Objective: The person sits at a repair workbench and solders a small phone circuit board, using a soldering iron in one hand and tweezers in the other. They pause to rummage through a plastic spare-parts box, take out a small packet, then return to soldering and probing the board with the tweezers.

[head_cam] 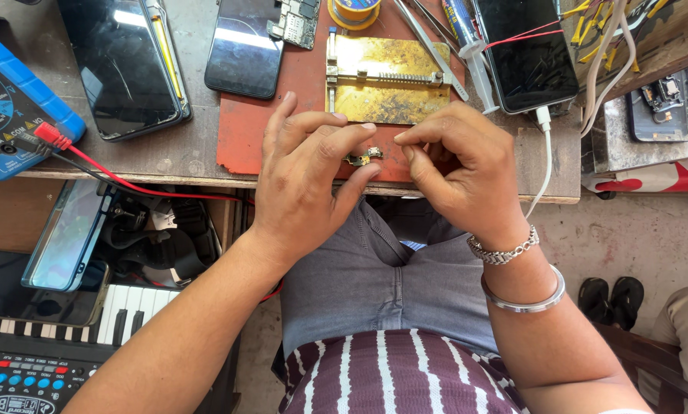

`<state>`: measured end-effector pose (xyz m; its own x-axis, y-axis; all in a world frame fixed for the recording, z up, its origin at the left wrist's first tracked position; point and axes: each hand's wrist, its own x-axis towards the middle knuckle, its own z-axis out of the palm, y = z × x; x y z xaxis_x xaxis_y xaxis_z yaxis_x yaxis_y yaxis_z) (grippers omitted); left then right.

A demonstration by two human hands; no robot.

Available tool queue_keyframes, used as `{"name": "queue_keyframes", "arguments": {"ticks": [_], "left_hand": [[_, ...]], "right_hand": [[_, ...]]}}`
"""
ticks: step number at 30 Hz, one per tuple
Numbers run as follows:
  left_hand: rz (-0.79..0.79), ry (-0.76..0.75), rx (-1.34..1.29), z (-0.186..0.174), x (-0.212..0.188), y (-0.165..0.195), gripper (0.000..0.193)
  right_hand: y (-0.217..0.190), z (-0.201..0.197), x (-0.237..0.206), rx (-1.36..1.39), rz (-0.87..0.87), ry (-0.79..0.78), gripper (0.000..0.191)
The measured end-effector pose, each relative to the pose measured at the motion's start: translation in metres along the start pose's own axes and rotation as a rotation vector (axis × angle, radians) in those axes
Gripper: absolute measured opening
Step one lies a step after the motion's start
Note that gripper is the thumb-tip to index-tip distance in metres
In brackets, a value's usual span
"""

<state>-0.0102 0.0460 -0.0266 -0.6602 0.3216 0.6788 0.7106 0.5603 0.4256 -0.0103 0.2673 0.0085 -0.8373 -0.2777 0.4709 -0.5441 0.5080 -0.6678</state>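
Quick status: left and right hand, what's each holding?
Left hand: fingers pinched on the small circuit part.
Right hand: fingers curled, fingertips at the same part; grip cannot be told.

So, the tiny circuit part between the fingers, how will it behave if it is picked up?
The small circuit part looks thin and very light, so it probably lifts easily. Its flat, narrow shape may bend or break under force. Pinched between the left hand and right hand, it could slip away.

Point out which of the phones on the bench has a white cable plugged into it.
The black phone at the upper right, beside the metal holder plate: a white cable runs into its bottom end. The two dark phones left of the plate show none.
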Motion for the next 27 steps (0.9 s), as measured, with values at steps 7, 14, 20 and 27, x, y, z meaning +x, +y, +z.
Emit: {"name": "queue_keyframes", "arguments": {"ticks": [7,14,20,27], "left_hand": [[0.026,0.042,-0.038,0.0,-0.003,0.0,0.047],[0.117,0.075,0.003,0.0,-0.003,0.0,0.034],[0.16,0.08,0.009,-0.003,-0.002,0.0,0.029],[0.176,0.095,0.021,-0.005,0.0,0.001,0.027]], "right_hand": [[0.001,-0.001,0.0,0.029,0.01,-0.005,0.011],[0.011,-0.003,-0.006,0.052,0.002,0.056,0.006],[0.012,-0.009,-0.001,0.036,-0.064,0.142,0.021],[-0.008,-0.033,0.042,-0.157,-0.014,0.099,0.019]]}}
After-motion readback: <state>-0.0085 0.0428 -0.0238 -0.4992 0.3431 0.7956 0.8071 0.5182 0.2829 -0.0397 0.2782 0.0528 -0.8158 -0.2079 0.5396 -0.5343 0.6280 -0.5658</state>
